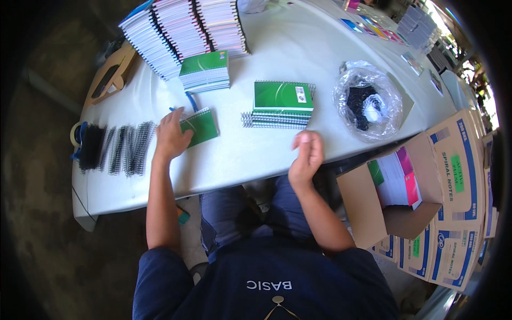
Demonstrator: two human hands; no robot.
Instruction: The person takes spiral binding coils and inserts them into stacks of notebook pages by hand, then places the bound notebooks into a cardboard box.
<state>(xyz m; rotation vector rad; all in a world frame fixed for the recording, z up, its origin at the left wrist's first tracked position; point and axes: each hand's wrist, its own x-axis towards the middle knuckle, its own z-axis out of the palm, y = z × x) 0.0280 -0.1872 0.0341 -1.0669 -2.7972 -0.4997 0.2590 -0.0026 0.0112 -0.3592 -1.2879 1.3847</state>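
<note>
My left hand (pixel 170 136) spans the left end of a green-covered notebook (pixel 202 127) lying on the table, the thumb over its near corner and the fingers past its far corner. A blue-handled tool (pixel 190 100), partly hidden, lies just beyond that notebook. My right hand (pixel 308 160) is raised at the table's front edge, fingers loosely curled, with nothing visible in it. Just beyond it stands a stack of green notebooks (pixel 282 96) with wire coils sticking out at the sides. Another green notebook stack (pixel 205 69) sits farther back, to the left.
Tall stacks of bound books (pixel 176 32) stand at the back left. Black spiral coils (pixel 125 146) lie left, beside a tape roll (pixel 76 134). A plastic bag (pixel 368 101) holds dark pieces at right. An open carton (pixel 362 205) with notebooks stands below the right table edge.
</note>
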